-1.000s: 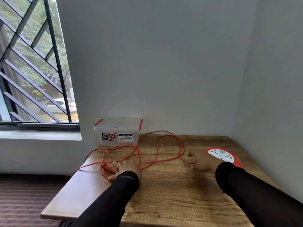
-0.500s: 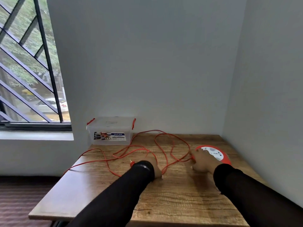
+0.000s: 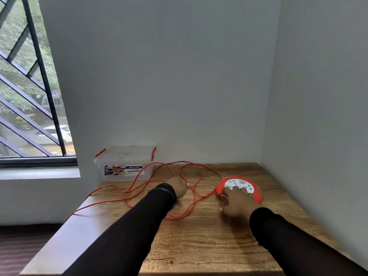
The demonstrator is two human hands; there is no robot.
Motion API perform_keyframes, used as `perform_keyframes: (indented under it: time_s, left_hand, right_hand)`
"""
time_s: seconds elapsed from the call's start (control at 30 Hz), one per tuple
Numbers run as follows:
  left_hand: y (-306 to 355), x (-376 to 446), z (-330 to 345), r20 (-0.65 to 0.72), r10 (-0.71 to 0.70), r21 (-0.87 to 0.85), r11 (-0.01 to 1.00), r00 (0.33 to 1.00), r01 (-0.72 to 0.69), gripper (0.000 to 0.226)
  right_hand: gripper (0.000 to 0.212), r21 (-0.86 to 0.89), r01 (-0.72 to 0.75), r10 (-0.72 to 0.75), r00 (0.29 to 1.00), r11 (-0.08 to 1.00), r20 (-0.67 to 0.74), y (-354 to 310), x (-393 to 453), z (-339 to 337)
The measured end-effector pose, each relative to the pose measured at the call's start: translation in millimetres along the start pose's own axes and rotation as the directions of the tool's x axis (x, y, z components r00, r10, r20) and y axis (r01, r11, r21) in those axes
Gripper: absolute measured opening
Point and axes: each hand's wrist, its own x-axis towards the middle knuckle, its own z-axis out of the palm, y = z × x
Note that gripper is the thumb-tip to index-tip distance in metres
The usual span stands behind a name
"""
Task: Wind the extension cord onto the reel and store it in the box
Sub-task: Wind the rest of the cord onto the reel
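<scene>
A round red reel (image 3: 256, 196) with a white socket face lies flat at the table's right side. My right hand (image 3: 237, 202) rests on top of it, fingers stretched over the white face and thumb along the left rim. The thin red extension cord (image 3: 201, 168) sprawls in loose loops from the reel across the table and over its left edge. My left hand (image 3: 178, 189) is lifted just above the middle of the table and grips the cord near its plug end; its fingers are mostly hidden. The clear plastic box (image 3: 127, 166), lid on with red latches, stands at the back left.
The wooden table (image 3: 199, 246) sits in a corner, with grey walls close behind and on the right. A barred window (image 3: 29, 116) and its sill are to the left. The floor drops away past the table's left edge.
My left hand has moved from the table's left part to the middle, dragging the cord's plug end toward the reel. My right hand has shifted from beside the reel onto its top.
</scene>
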Motion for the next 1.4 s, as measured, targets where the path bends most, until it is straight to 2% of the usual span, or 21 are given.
perform_keyframes:
  time_s: [0.03,0.13,0.2,0.3,0.37,0.43,0.6,0.73,0.83,0.93,1.03,1.17,1.23,1.4]
  left_hand:
    - [-3,0,10,0.048,-0.004,-0.048,0.999,0.999,0.006,0.028]
    - [-13,2,41,0.248,-0.134,-0.142,0.975,0.959,0.172,0.025]
    - [-18,3,55,0.281,-0.152,-0.229,0.948,0.947,0.22,0.028]
    - [-22,2,63,0.201,-0.133,-0.416,0.885,0.971,0.208,0.025]
    - [-24,2,67,0.186,-0.127,-0.493,0.846,0.974,0.204,0.032]
    - [-23,2,74,0.16,-0.104,-0.553,0.814,0.982,0.176,0.043]
    - [-26,9,88,-0.024,-0.035,-0.678,0.735,0.999,0.01,0.027]
    - [-33,19,99,-0.165,0.041,-0.868,0.469,0.985,-0.165,0.034]
    - [-34,27,104,-0.272,0.092,-0.886,0.364,0.958,-0.286,0.045]
    - [-33,42,105,-0.334,0.099,-0.871,0.349,0.937,-0.347,0.048]
    - [-31,61,106,-0.343,0.122,-0.867,0.34,0.931,-0.364,0.049]
    - [-28,81,102,-0.351,0.242,-0.841,0.342,0.904,-0.419,0.053]
    - [-27,93,99,-0.368,0.297,-0.81,0.363,0.881,-0.461,0.054]
    - [-21,125,91,-0.363,0.335,-0.765,0.426,0.869,-0.484,0.053]
  right_hand:
    - [0.078,0.02,0.039,-0.039,0.999,0.999,-0.022,-6,-1,2]
    - [0.071,0.19,0.161,-0.143,0.984,0.969,-0.105,-17,-6,3]
    - [0.066,0.259,0.178,-0.146,0.98,0.949,-0.135,-19,-6,0]
    - [0.072,0.199,0.074,-0.064,0.996,0.977,-0.055,-16,-2,-2]
    - [0.067,0.157,0.012,-0.011,1.0,0.987,-0.004,-19,1,0]
    - [0.06,0.158,0.011,-0.006,0.999,0.987,-0.031,-23,2,2]
    - [0.048,0.283,0.025,0.014,0.991,0.959,-0.134,-28,8,9]
    - [0.048,0.35,0.064,0.027,0.968,0.935,-0.249,-34,16,16]
    - [0.053,0.336,0.105,0.001,0.954,0.936,-0.3,-36,24,18]
    - [0.055,0.24,0.134,-0.055,0.949,0.961,-0.31,-34,34,15]
    - [0.059,0.172,0.128,-0.088,0.971,0.977,-0.223,-29,57,9]
    - [0.07,0.169,0.136,-0.109,0.981,0.976,-0.161,-23,91,-3]
    - [0.068,0.17,0.141,-0.106,0.974,0.975,-0.198,-21,101,-2]
    - [0.065,0.187,0.198,-0.106,0.905,0.962,-0.412,-17,111,7]
